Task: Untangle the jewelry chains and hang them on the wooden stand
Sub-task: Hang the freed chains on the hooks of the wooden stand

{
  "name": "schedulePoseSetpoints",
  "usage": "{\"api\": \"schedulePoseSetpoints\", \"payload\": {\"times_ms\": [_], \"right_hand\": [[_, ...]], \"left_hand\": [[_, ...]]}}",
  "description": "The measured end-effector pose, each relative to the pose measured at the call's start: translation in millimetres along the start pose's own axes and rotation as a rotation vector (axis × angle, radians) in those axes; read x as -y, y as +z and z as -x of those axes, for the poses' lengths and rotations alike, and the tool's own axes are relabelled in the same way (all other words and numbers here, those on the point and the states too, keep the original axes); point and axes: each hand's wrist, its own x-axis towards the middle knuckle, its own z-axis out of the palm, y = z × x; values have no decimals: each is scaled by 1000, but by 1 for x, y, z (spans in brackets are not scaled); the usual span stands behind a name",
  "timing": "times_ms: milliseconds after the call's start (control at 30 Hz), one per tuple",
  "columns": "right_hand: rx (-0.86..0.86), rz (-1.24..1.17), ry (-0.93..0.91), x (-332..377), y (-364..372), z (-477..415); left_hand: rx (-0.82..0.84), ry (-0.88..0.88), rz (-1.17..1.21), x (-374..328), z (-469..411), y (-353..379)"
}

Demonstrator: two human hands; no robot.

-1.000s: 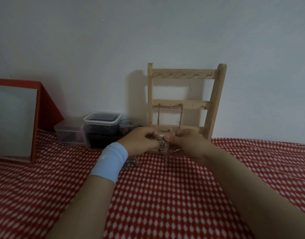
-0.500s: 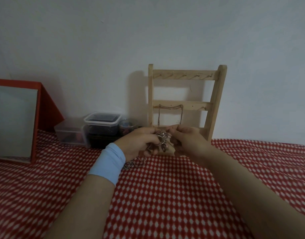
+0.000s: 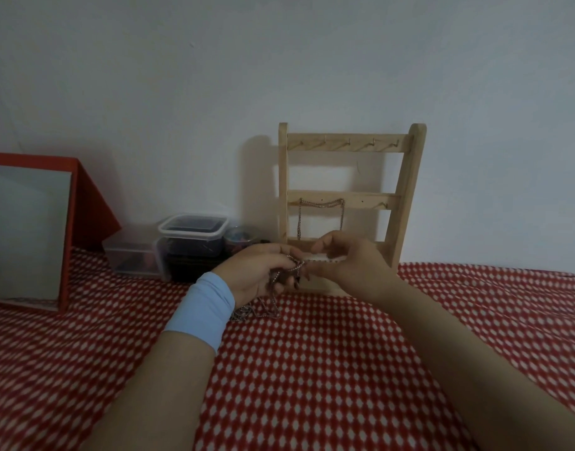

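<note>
My left hand [image 3: 263,271] grips the tangled chains [image 3: 292,269] to steady them while my right hand [image 3: 351,262] pinches one strand [image 3: 322,261] taut to tease it free; the wooden stand [image 3: 406,196] rises just beyond both hands, within easy reach.

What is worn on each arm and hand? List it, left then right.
Left: a light blue wristband wraps the forearm behind the left hand; no sleeve. Right: forearm and right hand are bare, with no sleeve, band or watch visible.
</note>
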Motion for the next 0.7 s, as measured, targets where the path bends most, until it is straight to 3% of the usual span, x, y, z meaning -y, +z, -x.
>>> {"api": "schedulePoseSetpoints", "payload": {"times_ms": [200, 367, 567, 700], "right_hand": [[112, 116, 98, 12, 8, 6], [95, -131, 190, 13, 12, 6], [215, 11, 189, 7, -1, 6], [270, 8, 192, 8, -3, 2]], "left_hand": [[49, 66, 11, -4, 5, -5], [66, 44, -63, -8, 8, 0], [-161, -38, -744, -25, 18, -26], [-145, -172, -948, -22, 19, -32]]}}
